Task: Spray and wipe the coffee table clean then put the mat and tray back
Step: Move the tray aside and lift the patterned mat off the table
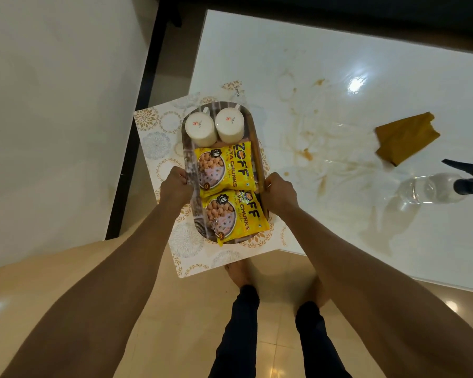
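Both hands were closed on the long sides of the oval tray (190,170). The left hand (175,188) curled round the tray's left rim, fingers wrapped under and hidden, so only knuckles and thumb showed. The right hand (280,192) held the right rim the same way, thumb on top, fingertips out of sight beneath the edge.

Between the two grips lay two yellow snack packets (225,166), one partly overlapping the other. Beyond the grips, at the tray's far end, stood two white mugs (228,125), seemingly upside down, their handles half hidden.

Under the tray was the patterned mat (155,137); its near part hung past the corner of the desk (325,58), and whether the tray rested on it or was lifted clear could not be told.

Right of the right grip the desk's white top carried brown smears and wet streaks. Farther right lay a folded mustard cloth (406,137), and nearer the frame edge a clear spray bottle (432,188), its dark trigger head cut off by the picture's border.
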